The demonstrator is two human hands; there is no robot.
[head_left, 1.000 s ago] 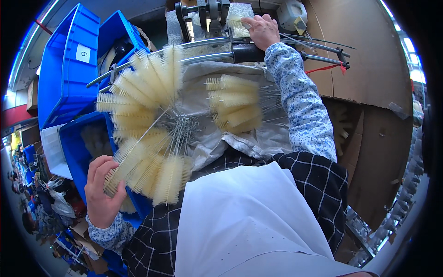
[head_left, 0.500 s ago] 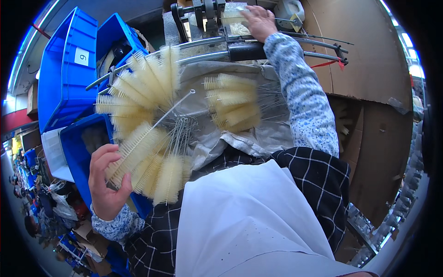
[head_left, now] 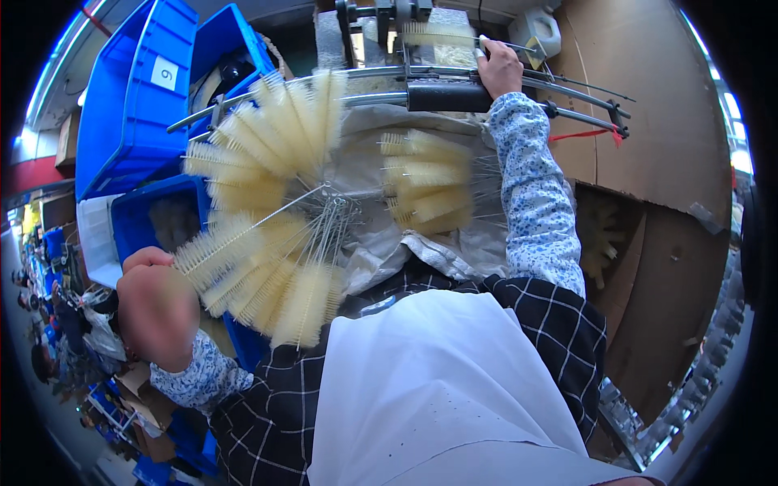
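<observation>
My right hand is at the metal machine frame at the back, its fingers bent and closed at the wire stem of a pale bristle brush. That brush lies crosswise by the machine's uprights. At the left, my left hand is smeared, and its grip does not show. It sits by the bristle tip of a cream wire-stemmed brush. This brush tops a fan of several like brushes, whose looped wire stems meet in the middle. A second bundle of brushes lies to the right, stems pointing right.
Twin metal rails with a black roller cross behind the brushes. Blue bins stand at the left. A cardboard sheet and a white jug are at the right and back. Grey cloth lies beneath the brushes.
My right hand has moved right along the brush at the machine, from its bristles to its stem. My left hand has shifted left and outward, and the top brush beside it has swung lower.
</observation>
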